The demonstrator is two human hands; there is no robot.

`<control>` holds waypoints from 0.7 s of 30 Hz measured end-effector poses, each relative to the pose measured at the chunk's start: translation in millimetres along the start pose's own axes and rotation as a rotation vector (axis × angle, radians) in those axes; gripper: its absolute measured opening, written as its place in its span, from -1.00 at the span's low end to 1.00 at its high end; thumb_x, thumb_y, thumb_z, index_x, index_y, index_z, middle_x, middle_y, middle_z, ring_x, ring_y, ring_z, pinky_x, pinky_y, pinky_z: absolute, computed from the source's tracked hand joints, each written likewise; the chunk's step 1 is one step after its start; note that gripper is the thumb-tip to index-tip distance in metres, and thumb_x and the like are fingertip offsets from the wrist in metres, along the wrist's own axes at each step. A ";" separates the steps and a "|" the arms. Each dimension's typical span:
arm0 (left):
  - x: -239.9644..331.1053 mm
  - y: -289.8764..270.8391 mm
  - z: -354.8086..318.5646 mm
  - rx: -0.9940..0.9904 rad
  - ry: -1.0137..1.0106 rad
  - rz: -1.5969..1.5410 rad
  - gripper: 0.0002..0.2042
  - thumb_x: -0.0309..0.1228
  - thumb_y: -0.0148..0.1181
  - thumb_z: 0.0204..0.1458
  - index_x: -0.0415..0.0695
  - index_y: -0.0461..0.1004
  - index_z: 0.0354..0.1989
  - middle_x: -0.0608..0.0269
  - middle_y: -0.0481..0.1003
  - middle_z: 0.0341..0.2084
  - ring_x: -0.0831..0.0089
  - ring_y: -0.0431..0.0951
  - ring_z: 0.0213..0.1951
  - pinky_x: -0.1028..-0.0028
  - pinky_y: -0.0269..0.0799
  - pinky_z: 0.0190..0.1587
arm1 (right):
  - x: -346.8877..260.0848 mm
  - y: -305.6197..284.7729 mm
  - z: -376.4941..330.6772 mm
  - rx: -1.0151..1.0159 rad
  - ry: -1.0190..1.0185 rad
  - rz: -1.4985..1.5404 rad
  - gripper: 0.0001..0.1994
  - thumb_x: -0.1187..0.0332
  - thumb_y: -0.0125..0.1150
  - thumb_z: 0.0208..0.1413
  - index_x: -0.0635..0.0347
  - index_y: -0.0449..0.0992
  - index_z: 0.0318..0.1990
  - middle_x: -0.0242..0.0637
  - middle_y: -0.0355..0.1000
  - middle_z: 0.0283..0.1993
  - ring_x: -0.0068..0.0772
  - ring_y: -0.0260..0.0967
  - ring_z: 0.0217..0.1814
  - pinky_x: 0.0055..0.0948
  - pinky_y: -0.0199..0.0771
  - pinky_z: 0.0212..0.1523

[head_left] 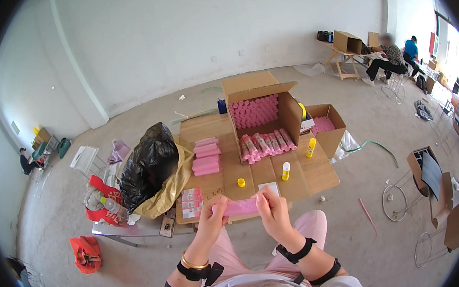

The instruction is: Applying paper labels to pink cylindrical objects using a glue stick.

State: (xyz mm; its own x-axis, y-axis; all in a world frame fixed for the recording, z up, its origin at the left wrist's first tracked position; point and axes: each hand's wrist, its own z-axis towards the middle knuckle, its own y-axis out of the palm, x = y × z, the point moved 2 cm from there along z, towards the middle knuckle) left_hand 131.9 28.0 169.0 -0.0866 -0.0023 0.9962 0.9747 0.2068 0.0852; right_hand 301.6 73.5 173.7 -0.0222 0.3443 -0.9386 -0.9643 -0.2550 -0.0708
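Observation:
My left hand (213, 216) and my right hand (273, 209) each grip one end of a pink plastic roll (241, 207), held level above the table's near edge. Fingers and thumbs are closed on both ends. Just beyond the roll lies a small white card (269, 188), partly covered by my right hand. A yellow glue stick with a white top (285, 171) stands upright past it, and a loose yellow cap (241, 183) sits to its left. Beside my left hand are several pink-and-white printed labels (191, 201). Pink rolls without labels (206, 163) lie in a stack farther back.
A cardboard box (268, 92) on its side holds many pink rolls, with labelled rolls (268, 146) at its mouth. Another yellow glue stick (310, 148) stands to the right, near a second box (338, 135). A black plastic bag (149, 164) bulges at the table's left.

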 end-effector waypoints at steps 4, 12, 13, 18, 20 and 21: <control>-2.8 -0.9 -0.2 0.094 0.373 0.326 -0.71 -0.27 -0.08 0.21 -0.22 0.43 -0.43 0.45 0.27 -0.73 0.72 0.22 -0.63 0.62 0.04 -0.59 | 6.8 1.7 6.2 -0.125 0.383 0.429 -0.76 0.23 -0.06 0.27 0.17 0.39 -0.35 -0.60 0.15 -0.52 -0.75 0.03 -0.52 -0.67 0.08 -0.52; -5.2 8.8 -0.2 -0.015 -0.021 -0.244 -0.74 -0.27 -0.03 0.20 -0.25 0.44 -0.32 0.28 0.46 -0.59 0.65 0.33 -0.63 0.65 0.23 -0.56 | 13.4 1.4 -2.4 -0.098 0.169 0.349 -0.72 0.14 -0.07 0.27 0.19 0.39 -0.26 -0.56 0.16 -0.53 -0.77 0.05 -0.52 -0.69 0.06 -0.53; -7.3 8.3 -0.3 -0.016 -0.023 -0.244 -0.74 -0.27 -0.03 0.20 -0.25 0.44 -0.32 0.28 0.46 -0.59 0.65 0.33 -0.63 0.65 0.23 -0.56 | 12.7 1.1 -3.6 -0.105 0.154 0.340 -0.72 0.14 -0.07 0.27 0.18 0.39 -0.25 -0.56 0.17 -0.54 -0.78 0.06 -0.52 -0.69 0.06 -0.53; 0.1 8.0 -6.6 0.060 0.363 0.134 -0.76 -0.28 -0.06 0.21 -0.20 0.41 -0.36 0.34 0.42 -0.64 0.66 0.36 -0.62 0.63 0.22 -0.58 | 15.3 3.3 -4.1 -0.133 0.382 0.621 -0.78 0.20 -0.03 0.26 0.16 0.35 -0.30 -0.55 0.18 -0.55 -0.76 0.06 -0.55 -0.67 0.05 -0.56; -1.3 10.5 -8.0 0.073 0.269 0.047 -0.77 -0.30 -0.05 0.20 -0.19 0.40 -0.38 0.36 0.39 -0.66 0.66 0.35 -0.63 0.63 0.20 -0.60 | 16.9 5.3 -8.0 -0.115 0.417 0.670 -0.79 0.22 -0.03 0.26 0.15 0.33 -0.33 -0.54 0.18 -0.55 -0.75 0.06 -0.56 -0.66 0.06 -0.57; -2.9 11.1 -8.4 0.087 0.177 -0.041 -0.78 -0.31 -0.03 0.20 -0.18 0.40 -0.40 0.38 0.37 -0.69 0.67 0.33 -0.65 0.63 0.19 -0.62 | 17.2 5.1 -10.5 -0.082 0.259 0.515 -0.79 0.22 -0.04 0.26 0.15 0.31 -0.35 -0.53 0.18 -0.55 -0.74 0.07 -0.56 -0.66 0.07 -0.56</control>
State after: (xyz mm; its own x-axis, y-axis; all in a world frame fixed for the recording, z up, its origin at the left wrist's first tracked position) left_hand 144.7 22.1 167.1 -0.0804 -0.1825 0.9799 0.9491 0.2864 0.1312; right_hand 299.0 68.7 153.6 -0.4076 -0.0718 -0.9103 -0.8227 -0.4038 0.4002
